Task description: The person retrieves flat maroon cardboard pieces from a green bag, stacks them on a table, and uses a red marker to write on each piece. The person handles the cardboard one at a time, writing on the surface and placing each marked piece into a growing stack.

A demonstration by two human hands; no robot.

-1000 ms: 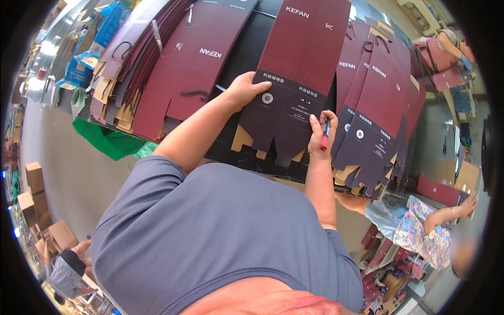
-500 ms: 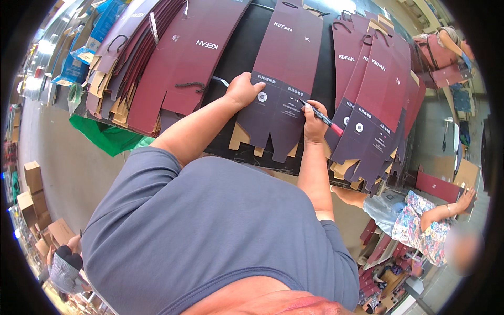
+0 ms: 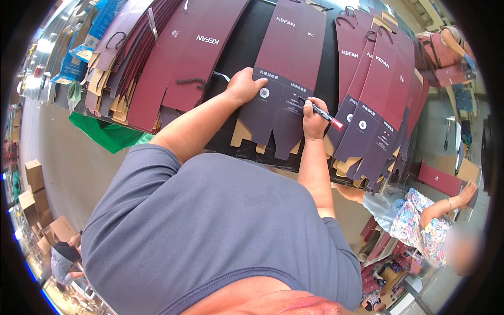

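Under both hands: a flat maroon bag blank point(image 3: 286, 79) lies on the black table point(image 3: 247, 37), its dark printed end toward the person.
Right hand point(image 3: 314, 116): closed in a fist round a marker point(image 3: 321, 112); it rests on the blank's right edge, at the dark printed end.
Marker: dark barrel with a red end cap; the cap sticks out to the right of the fist, the writing end points left and slightly away, onto the dark panel. The tip looks to touch the panel, though it is too small to be sure.
Left hand point(image 3: 244, 85): knuckles up, fingers curled and pressed down on the blank's left edge, holding nothing; it lies a little farther out than the right hand.
Nearer hand to the printed panel: both touch it; the marker tip falls between the two hands, closer to the right.
Blank, long axis: runs away from the person, from tabs near the hands to the maroon panel beyond them.
Right of the right hand: a fanned stack of like blanks point(image 3: 375, 105), overlapping, just beside the fist.
Left of the left hand: a cord handle point(image 3: 193, 82) on another maroon blank, then a leaning stack point(image 3: 136, 58) farther left.
Far right, well apart: another person's arm point(image 3: 443, 205) in a floral sleeve.
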